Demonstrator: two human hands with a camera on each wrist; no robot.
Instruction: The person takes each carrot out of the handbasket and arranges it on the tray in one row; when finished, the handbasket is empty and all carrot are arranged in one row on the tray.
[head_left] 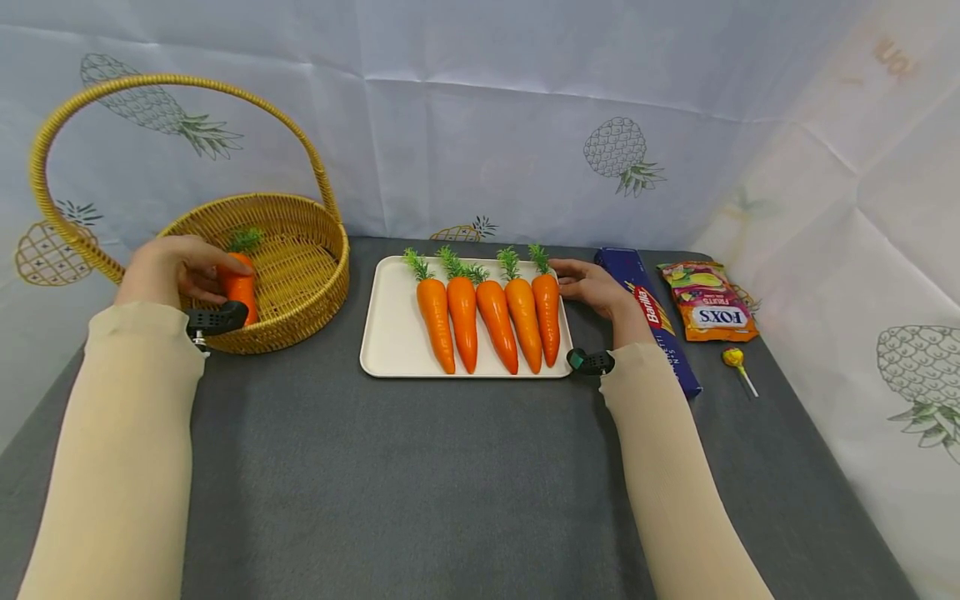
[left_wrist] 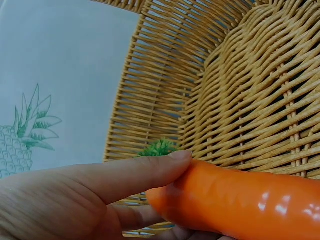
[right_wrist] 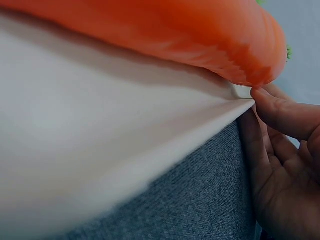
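Observation:
My left hand (head_left: 176, 262) grips an orange carrot (head_left: 242, 287) by its thick upper end, inside the left part of the wicker basket (head_left: 330, 292). In the left wrist view, the thumb lies over the carrot (left_wrist: 250, 200) and the fingers curl beneath it, with its green top (left_wrist: 159, 148) behind the thumb. At the right rim of the white tray (head_left: 390, 333), my right hand (head_left: 596, 287) pinches the edge, thumb on top and fingers outside. Several carrots (head_left: 462, 321) lie side by side on that tray, leafy tops away from me; the rightmost carrot (head_left: 547, 321) is close to the right thumb.
Right of the tray lies a blue Barilla pasta box (head_left: 648, 308), partly behind my right forearm. Beyond it are a Fox's candy bag (head_left: 708, 300) and a yellow lollipop (head_left: 735, 360). The basket's tall handle (head_left: 187, 81) arches above my left hand. Fabric hangs behind the grey table (head_left: 405, 467).

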